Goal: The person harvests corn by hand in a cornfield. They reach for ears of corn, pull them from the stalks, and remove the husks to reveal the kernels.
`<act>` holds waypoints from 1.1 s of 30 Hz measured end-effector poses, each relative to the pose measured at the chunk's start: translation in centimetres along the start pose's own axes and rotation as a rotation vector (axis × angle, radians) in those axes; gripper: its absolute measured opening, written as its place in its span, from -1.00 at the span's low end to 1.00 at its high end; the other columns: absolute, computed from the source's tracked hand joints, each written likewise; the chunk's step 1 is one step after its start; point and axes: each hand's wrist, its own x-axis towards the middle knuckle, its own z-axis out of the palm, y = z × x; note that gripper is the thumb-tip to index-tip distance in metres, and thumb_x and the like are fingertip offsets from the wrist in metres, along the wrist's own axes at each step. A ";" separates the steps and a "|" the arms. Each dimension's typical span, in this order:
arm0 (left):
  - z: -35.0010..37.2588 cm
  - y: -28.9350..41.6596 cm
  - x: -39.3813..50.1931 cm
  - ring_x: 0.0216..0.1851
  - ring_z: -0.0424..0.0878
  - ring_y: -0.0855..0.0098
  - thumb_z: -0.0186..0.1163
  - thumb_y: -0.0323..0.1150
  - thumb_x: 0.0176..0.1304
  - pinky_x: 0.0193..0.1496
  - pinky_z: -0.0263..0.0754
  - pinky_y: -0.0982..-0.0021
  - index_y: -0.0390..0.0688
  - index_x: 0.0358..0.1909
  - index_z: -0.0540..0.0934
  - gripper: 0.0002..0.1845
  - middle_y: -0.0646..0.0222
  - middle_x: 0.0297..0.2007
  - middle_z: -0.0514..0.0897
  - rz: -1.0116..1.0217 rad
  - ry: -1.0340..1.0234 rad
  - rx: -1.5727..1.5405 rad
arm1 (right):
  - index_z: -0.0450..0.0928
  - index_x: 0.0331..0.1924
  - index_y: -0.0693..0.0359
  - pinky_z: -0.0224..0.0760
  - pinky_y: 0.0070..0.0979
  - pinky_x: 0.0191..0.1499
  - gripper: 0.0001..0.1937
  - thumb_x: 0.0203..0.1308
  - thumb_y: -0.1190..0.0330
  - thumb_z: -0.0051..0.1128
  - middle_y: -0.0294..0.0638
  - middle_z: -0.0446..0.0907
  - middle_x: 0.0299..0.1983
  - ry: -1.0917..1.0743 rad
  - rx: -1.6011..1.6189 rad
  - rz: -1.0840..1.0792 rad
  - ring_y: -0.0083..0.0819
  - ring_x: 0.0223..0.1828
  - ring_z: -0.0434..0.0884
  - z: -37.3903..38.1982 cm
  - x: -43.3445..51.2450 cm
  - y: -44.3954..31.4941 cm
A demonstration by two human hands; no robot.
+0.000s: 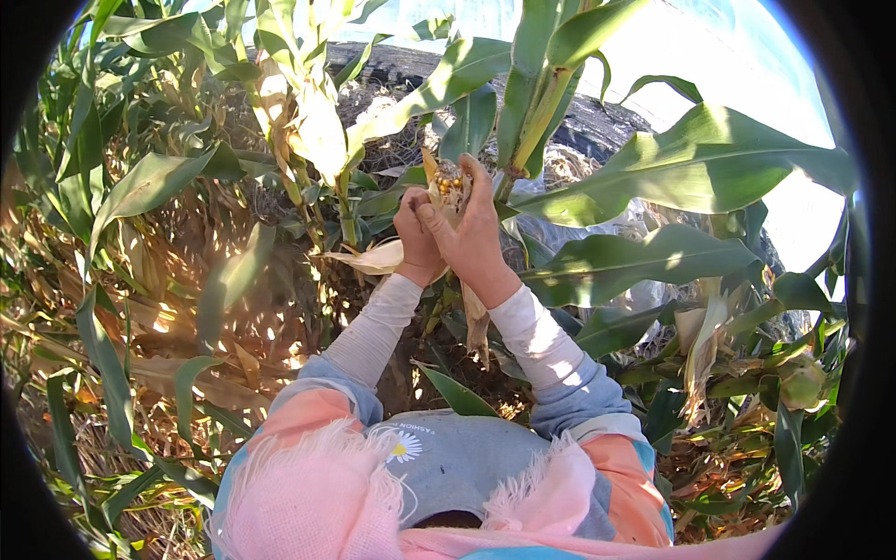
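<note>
Both of my hands meet around a small ear of corn (449, 183) with yellow kernels and dark, dried bits at its tip. My right hand (470, 227) holds it from the right, with the thumb across its front and the fingers behind. On the left side, my left hand (418, 238) is curled close to the ear's base, its fingers bent against the husk. A pale dry husk leaf (372, 258) sticks out to the left below my left hand. Another dried husk (476, 323) hangs down between my forearms. The ear's lower part is hidden by my hands.
Green corn leaves (630, 266) spread widely on the right, and a thick corn stalk (542, 115) rises just beyond my hands. A pale husked ear (318, 133) stands at upper left. Clear plastic film (630, 217) lies behind the leaves. Dry leaves and stalks cover the ground at left.
</note>
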 end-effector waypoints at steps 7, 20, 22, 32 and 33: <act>-4.1 -6.8 -7.9 -0.32 0.65 -0.04 0.02 -0.49 0.20 -0.28 0.47 0.13 -0.31 -0.28 0.51 -0.87 -0.08 -0.35 0.65 -0.245 -0.609 0.555 | 0.30 0.21 0.36 0.36 -0.22 0.16 -0.43 0.18 0.29 0.23 0.14 0.48 0.08 -0.109 0.022 0.010 0.08 0.11 0.48 2.2 0.7 3.6; -2.7 5.1 6.0 -0.26 0.45 0.56 0.22 -0.10 0.34 -0.16 0.42 0.48 -0.28 0.05 0.42 -0.52 0.40 -0.25 0.54 -0.292 -0.121 -0.173 | 0.56 -0.22 0.25 0.47 -0.15 -0.11 -0.72 -0.12 0.58 0.07 -0.08 0.58 -0.33 -0.636 -0.335 -0.224 0.01 -0.22 0.59 1.6 -11.0 6.8; -2.4 4.9 5.4 -0.23 0.46 0.58 0.22 -0.04 0.33 -0.15 0.41 0.48 -0.28 0.05 0.43 -0.49 0.37 -0.21 0.56 -0.362 -0.111 -0.212 | 0.56 -0.26 0.24 0.48 -0.13 -0.16 -0.77 -0.10 0.52 0.12 -0.01 0.60 -0.38 -0.796 -0.382 -0.023 0.04 -0.25 0.61 1.5 -14.0 9.2; -0.5 -2.5 2.1 -0.26 0.49 0.54 -0.05 0.15 0.42 -0.10 0.40 0.45 -0.30 -0.09 0.55 -0.39 0.44 -0.30 0.57 -0.584 -0.232 -0.254 | 0.63 -0.39 0.26 0.50 -0.10 -0.17 -0.82 -0.03 0.36 0.08 0.10 0.63 -0.42 -0.731 -0.374 0.253 0.07 -0.31 0.63 2.7 -11.1 8.8; -0.4 -2.8 3.2 -0.28 0.49 0.55 -0.08 0.17 0.42 -0.11 0.40 0.45 -0.30 -0.11 0.55 -0.37 0.44 -0.32 0.57 -0.627 -0.269 -0.198 | 0.63 -0.41 0.26 0.50 -0.11 -0.16 -0.82 -0.04 0.36 0.07 0.10 0.64 -0.42 -0.733 -0.387 0.261 0.07 -0.30 0.64 3.2 -10.6 8.7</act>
